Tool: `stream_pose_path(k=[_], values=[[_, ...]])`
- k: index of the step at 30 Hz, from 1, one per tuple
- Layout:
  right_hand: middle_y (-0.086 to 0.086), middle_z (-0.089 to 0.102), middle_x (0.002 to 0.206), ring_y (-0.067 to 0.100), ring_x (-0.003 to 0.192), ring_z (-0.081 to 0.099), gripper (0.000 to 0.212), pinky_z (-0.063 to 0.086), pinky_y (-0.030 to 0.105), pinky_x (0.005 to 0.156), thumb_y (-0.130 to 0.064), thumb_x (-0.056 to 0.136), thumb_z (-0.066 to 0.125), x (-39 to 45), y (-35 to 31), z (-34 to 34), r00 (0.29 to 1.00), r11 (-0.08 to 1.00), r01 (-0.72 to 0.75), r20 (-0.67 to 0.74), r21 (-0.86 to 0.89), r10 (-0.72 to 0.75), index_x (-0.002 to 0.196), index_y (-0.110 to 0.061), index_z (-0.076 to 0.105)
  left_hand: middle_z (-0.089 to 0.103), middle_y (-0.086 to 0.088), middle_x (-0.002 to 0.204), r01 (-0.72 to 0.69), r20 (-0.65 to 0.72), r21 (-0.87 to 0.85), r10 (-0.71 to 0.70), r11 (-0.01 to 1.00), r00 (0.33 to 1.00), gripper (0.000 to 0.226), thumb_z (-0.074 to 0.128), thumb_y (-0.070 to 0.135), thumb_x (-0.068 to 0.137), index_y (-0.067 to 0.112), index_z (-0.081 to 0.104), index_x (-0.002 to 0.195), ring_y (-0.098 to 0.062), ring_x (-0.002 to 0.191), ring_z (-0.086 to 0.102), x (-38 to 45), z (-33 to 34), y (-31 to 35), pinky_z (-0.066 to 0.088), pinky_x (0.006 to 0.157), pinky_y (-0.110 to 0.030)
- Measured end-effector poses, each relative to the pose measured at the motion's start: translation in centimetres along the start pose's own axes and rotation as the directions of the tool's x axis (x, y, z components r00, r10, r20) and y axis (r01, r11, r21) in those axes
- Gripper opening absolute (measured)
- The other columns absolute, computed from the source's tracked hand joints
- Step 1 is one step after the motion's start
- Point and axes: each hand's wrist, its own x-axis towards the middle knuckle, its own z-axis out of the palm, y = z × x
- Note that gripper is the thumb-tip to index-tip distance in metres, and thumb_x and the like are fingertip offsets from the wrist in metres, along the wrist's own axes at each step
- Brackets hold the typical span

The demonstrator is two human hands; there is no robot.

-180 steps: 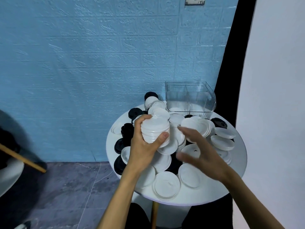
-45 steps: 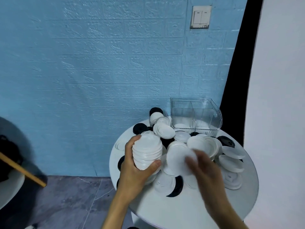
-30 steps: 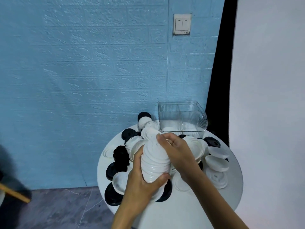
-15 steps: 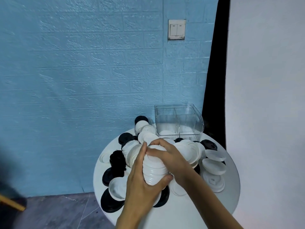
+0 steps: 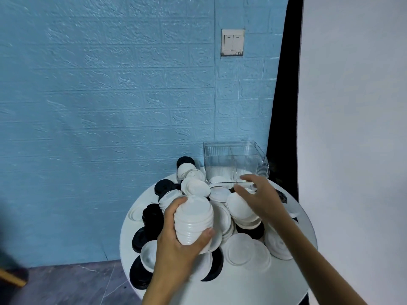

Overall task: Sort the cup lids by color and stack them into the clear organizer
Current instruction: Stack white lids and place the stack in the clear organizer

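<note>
A tall stack of white lids (image 5: 193,219) is gripped by the left hand (image 5: 176,245); the right hand (image 5: 262,199), fingers loosely spread, holds nothing. The clear organizer (image 5: 235,164), at one o'clock on the table (image 5: 253,285), is nearly empty; most lids, including black lids (image 5: 152,214), remain unsorted.

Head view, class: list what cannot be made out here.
- Lids under the left hand and its white stack: hidden.
- Right hand fingertips: blurred, so any grip is unclear.
- Organizer contents: clear walls blur them.
- Table near edge: cut off by frame.
</note>
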Motion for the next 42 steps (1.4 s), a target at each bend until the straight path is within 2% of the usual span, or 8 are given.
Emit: stream_pose_path(k=[3,6,11,22,31,35,39,42], values=[[-0.002,0.038,0.156,0.028,0.146,0.028,0.085,0.022,0.051,0.118,-0.075,0.081,0.06,1.4,3.0,-0.1,0.97,0.927,-0.001,0.225,-0.374,0.092,0.153,-0.037,0.035,0.059,0.032,0.122,-0.011,0.014,-0.01,0.012,1.0,1.0,0.072,0.081,0.049,0.057,0.05,0.05,0.122,0.005,0.112,0.057,-0.1,-0.3,0.1,0.043,0.085,-0.004],[-0.001,0.032,0.161,0.03,0.148,0.023,0.087,0.017,0.054,0.118,-0.077,0.084,0.052,1.8,4.8,1.2,0.946,0.891,-0.045,0.267,-0.451,0.183,0.156,-0.035,0.027,0.058,0.03,0.125,-0.021,0.027,-0.018,0.021,1.0,0.999,0.073,0.082,0.048,0.056,0.053,0.05,0.121,0.003,0.114,0.057,-0.1,-0.1,0.1,0.043,0.087,-0.005],[0.008,0.045,0.151,0.033,0.137,0.042,0.097,0.037,0.046,0.112,-0.063,0.078,0.074,1.9,5.9,1.7,0.971,0.955,-0.112,0.172,-0.276,0.164,0.154,-0.022,0.029,0.056,0.031,0.128,-0.032,0.019,-0.009,0.032,0.999,0.999,0.075,0.082,0.049,0.054,0.057,0.049,0.121,0.004,0.117,0.056,-0.1,-0.1,-0.1,0.042,0.09,-0.005],[0.0,0.068,0.123,0.019,0.113,0.061,0.077,0.046,0.028,0.09,-0.023,0.068,0.091,1.1,5.7,2.0,0.996,0.996,-0.084,-0.037,-0.013,0.084,0.138,-0.021,0.058,0.057,0.034,0.125,-0.026,0.012,-0.025,0.026,0.999,1.0,0.078,0.082,0.049,0.052,0.056,0.049,0.121,0.006,0.115,0.057,0.0,-0.2,-0.1,0.042,0.087,-0.003],[-0.017,0.069,0.113,0.005,0.106,0.066,0.055,0.05,0.024,0.1,-0.011,0.073,0.088,-0.3,2.5,1.1,0.969,0.961,0.135,-0.235,0.241,-0.077,0.124,-0.023,0.069,0.056,0.028,0.129,-0.029,0.033,-0.019,0.03,0.999,0.999,0.078,0.084,0.05,0.055,0.059,0.047,0.123,0.0,0.118,0.057,0.2,0.1,-0.7,0.045,0.09,-0.008],[-0.013,0.073,0.113,-0.001,0.104,0.068,0.056,0.047,0.007,0.091,-0.007,0.073,0.088,-0.8,-0.7,1.4,0.932,0.895,0.278,-0.325,0.349,-0.163,0.121,-0.027,0.069,0.055,0.028,0.132,-0.039,0.058,-0.022,0.041,0.999,0.997,0.078,0.085,0.047,0.055,0.06,0.047,0.123,-0.002,0.124,0.054,0.4,0.6,-1.0,0.044,0.097,-0.012],[-0.02,0.072,0.11,0.004,0.104,0.07,0.059,0.054,0.024,0.092,-0.002,0.073,0.087,-1.5,-3.3,2.1,0.921,0.807,0.332,-0.355,0.489,-0.163,0.117,-0.035,0.066,0.053,0.033,0.131,-0.049,0.057,-0.026,0.05,0.998,0.997,0.079,0.084,0.046,0.057,0.063,0.045,0.123,0.002,0.124,0.053,0.6,1.1,-0.7,0.044,0.099,-0.012],[-0.023,0.074,0.105,0.007,0.102,0.071,0.062,0.054,0.028,0.093,-0.001,0.074,0.086,-1.8,-3.8,3.1,0.921,0.769,0.34,-0.356,0.542,-0.157,0.117,-0.041,0.064,0.052,0.026,0.137,-0.051,0.047,-0.026,0.052,0.998,0.998,0.083,0.086,0.047,0.059,0.06,0.043,0.129,-0.005,0.131,0.05,0.7,1.1,-1.1,0.044,0.11,-0.029]])
